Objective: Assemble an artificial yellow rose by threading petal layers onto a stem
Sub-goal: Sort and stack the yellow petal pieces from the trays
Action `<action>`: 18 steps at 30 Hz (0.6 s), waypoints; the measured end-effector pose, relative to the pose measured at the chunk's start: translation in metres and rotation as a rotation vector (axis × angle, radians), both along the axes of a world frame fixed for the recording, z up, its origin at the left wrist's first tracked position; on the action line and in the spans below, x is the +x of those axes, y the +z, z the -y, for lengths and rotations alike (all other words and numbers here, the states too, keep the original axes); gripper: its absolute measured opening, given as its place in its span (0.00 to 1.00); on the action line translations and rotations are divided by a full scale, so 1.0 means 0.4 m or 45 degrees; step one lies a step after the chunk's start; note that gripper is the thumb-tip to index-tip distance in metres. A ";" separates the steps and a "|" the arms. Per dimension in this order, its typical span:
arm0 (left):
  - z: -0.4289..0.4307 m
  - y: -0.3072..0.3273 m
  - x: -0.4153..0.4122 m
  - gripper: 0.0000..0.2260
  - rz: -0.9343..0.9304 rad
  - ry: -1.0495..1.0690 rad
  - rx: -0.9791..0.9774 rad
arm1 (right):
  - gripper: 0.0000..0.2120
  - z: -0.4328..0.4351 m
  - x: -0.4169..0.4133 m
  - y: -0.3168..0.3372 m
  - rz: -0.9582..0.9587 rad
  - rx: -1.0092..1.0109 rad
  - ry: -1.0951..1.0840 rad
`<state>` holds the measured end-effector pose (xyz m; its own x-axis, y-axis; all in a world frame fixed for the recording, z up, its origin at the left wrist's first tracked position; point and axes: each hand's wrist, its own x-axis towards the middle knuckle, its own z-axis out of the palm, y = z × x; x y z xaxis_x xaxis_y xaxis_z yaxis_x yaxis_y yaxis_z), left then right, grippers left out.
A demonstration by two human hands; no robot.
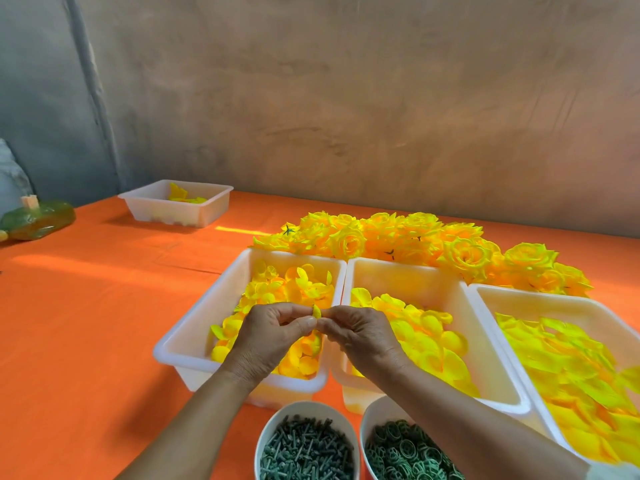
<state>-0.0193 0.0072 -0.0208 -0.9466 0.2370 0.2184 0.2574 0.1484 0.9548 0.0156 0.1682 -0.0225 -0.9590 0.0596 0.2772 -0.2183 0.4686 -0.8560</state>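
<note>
My left hand (273,330) and my right hand (360,336) meet fingertip to fingertip above the leftmost white bin (194,327). Between them they pinch a small yellow petal piece (316,311); any stem under the fingers is hidden. That bin holds small yellow petals. The middle bin (433,275) holds larger petals, and the right bin (561,299) holds the largest ones. A white bowl of dark green stems (306,448) and a white bowl of green rings (408,452) stand at the near edge.
Several finished yellow roses (415,244) lie in a pile behind the bins. Another white bin (180,202) with a few yellow pieces stands at the far left on the orange tablecloth (86,323). A green plastic-wrapped object (38,220) lies at the left edge. A grey wall rises behind.
</note>
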 end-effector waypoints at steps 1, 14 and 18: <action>-0.001 0.001 0.001 0.07 -0.001 0.004 0.001 | 0.05 0.000 0.000 0.000 -0.002 0.006 0.007; 0.005 -0.014 -0.001 0.19 -0.114 -0.133 -0.137 | 0.20 0.005 0.004 0.032 0.186 0.019 -0.032; 0.003 -0.015 -0.005 0.19 -0.176 0.091 -0.090 | 0.10 0.001 -0.010 0.029 0.240 -0.327 -0.136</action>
<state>-0.0215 0.0058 -0.0270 -0.9238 0.1893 0.3327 0.3718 0.2369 0.8976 0.0114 0.1678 -0.0108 -0.9766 0.2071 0.0581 -0.0060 0.2439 -0.9698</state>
